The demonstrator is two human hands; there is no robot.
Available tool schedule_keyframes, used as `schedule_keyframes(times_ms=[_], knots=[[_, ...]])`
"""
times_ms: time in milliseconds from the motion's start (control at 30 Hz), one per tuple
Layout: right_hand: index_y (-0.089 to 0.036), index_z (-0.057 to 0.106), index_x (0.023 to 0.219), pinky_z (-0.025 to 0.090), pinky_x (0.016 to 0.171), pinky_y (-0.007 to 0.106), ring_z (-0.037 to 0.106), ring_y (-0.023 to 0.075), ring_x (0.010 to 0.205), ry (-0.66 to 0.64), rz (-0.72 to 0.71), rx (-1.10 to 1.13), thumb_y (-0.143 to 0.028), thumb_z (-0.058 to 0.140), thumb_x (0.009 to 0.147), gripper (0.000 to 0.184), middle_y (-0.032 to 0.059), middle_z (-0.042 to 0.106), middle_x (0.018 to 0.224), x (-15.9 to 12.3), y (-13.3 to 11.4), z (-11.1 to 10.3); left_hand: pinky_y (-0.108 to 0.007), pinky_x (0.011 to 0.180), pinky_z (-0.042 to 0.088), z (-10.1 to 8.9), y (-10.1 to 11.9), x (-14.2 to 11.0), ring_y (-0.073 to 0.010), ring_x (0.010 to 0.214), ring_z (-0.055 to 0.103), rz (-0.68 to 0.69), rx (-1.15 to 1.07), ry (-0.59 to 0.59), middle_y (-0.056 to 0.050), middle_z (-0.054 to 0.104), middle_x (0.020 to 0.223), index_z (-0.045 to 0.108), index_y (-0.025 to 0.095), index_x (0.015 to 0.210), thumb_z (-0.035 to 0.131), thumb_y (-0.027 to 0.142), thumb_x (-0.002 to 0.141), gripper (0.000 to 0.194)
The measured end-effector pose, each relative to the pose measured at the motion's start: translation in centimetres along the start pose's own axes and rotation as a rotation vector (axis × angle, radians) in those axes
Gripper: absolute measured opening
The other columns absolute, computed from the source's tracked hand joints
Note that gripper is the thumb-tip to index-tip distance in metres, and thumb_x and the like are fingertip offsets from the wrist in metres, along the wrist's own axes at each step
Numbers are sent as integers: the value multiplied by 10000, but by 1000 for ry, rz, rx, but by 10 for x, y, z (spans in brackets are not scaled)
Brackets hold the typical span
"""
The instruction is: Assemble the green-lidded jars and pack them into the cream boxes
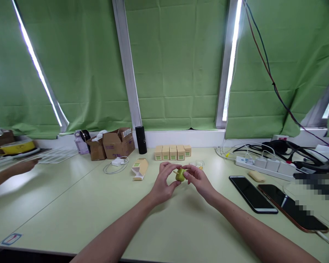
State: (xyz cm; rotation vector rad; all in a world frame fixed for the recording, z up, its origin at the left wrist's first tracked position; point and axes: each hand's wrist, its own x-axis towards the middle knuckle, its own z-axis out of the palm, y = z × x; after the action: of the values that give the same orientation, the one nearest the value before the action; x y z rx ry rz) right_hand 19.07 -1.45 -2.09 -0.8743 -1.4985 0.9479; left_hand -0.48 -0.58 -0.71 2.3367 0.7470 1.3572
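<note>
A small green apple-shaped object (180,175) with a short pale stick pointing left is held just above the table, between both hands. My left hand (165,182) grips it from the left, thumb below and fingertips on top. From the right, the fingertips of my right hand (199,180) close on its side. Beyond the hands lies an opened small cardboard box (140,169) with a green label. Several closed boxes of the same kind (170,153) stand in a row farther back. A small clear container (200,164) sits just behind my right hand.
Two phones (252,194) and a power strip (263,167) with cables lie at the right. Cardboard cartons (118,144), a black cylinder (140,140) and a white charger cable (116,163) are at the back left. Another person's hand (26,166) reaches in at far left.
</note>
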Motion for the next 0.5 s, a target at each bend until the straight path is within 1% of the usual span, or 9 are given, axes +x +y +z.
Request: schedule_keyframes(times_ms=[100, 167, 233, 300, 400, 500], knots=[[-192, 687, 1092, 489, 686, 334, 653, 215, 834, 7, 33, 5, -601, 658, 875, 464, 88, 754, 966, 1, 4, 0, -519, 1049, 457, 1, -3, 1, -291, 1188, 529, -35, -40, -2, -88, 694, 1162, 684, 274, 1235, 717, 112, 823, 445], [-186, 681, 1088, 480, 672, 335, 636, 218, 824, 20, 60, -8, -605, 602, 901, 466, 95, 756, 939, 4, 7, -4, -503, 1037, 465, 1, -9, 2, -287, 1181, 549, -84, -98, 54, -98, 700, 1185, 698, 271, 1234, 731, 171, 840, 408], [-186, 672, 1096, 485, 693, 351, 633, 231, 857, 63, 68, -75, -580, 556, 925, 445, 102, 758, 956, 8, 10, -11, -470, 1010, 475, 1, -16, 3, -283, 1184, 575, -155, -194, 122, -110, 696, 1238, 700, 260, 1248, 744, 256, 856, 394], [-197, 665, 1098, 494, 743, 373, 633, 243, 901, 139, 38, -215, -515, 575, 917, 377, 93, 749, 993, 13, 14, -20, -430, 973, 483, 0, -22, 4, -278, 1160, 606, -252, -350, 165, -121, 695, 1266, 696, 234, 1259, 766, 333, 849, 428], [-225, 663, 1110, 494, 817, 410, 607, 257, 935, 227, -46, -493, -385, 589, 901, 273, 69, 730, 1014, 20, 20, -35, -381, 943, 472, -1, -27, 6, -260, 1094, 632, -388, -631, 205, -124, 709, 1240, 698, 197, 1257, 813, 398, 802, 511], [-231, 680, 1132, 470, 891, 432, 568, 290, 1050, 277, -133, -782, -246, 577, 883, 270, 77, 727, 1070, 28, 26, -47, -344, 904, 447, -1, -27, 7, -249, 1070, 624, -444, -793, 249, -114, 728, 1188, 727, 185, 1213, 859, 402, 738, 538]])
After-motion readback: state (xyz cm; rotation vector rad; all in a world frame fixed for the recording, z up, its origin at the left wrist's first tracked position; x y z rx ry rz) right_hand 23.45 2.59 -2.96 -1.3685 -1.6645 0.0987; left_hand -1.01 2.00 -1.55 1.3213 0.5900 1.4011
